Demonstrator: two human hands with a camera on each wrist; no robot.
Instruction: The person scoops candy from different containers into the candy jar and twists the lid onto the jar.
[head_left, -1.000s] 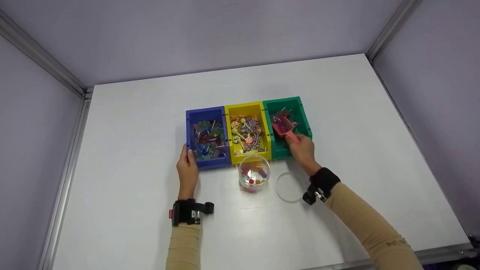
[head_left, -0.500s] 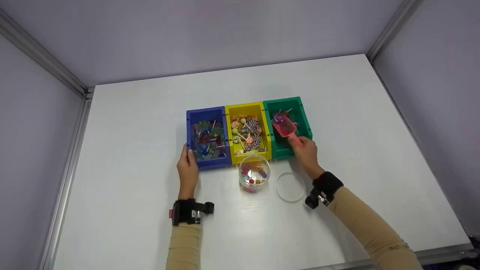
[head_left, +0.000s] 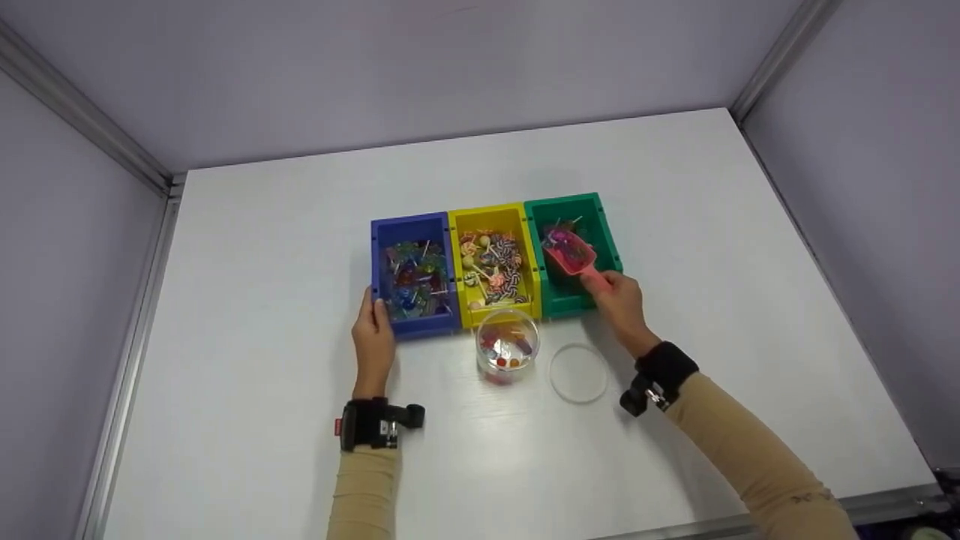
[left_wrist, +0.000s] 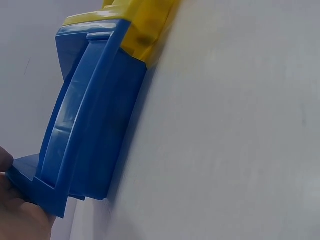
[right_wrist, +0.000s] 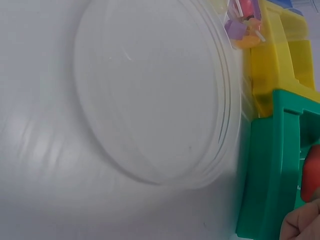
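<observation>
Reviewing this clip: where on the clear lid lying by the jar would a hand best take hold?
Probably by its rim, from above: the clear lid lies flat on the table, so fingers can pinch across the raised edge. The right hand is nearest but grips the pink scoop.

Glossy plastic bins (head_left: 570,300), clear lid (head_left: 577,373)

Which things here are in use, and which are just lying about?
In use: pink plastic scoop, held by right hand; green plastic bin; blue plastic bin, touched by left hand; clear round jar.
Lying about: yellow plastic bin; clear round lid.
</observation>
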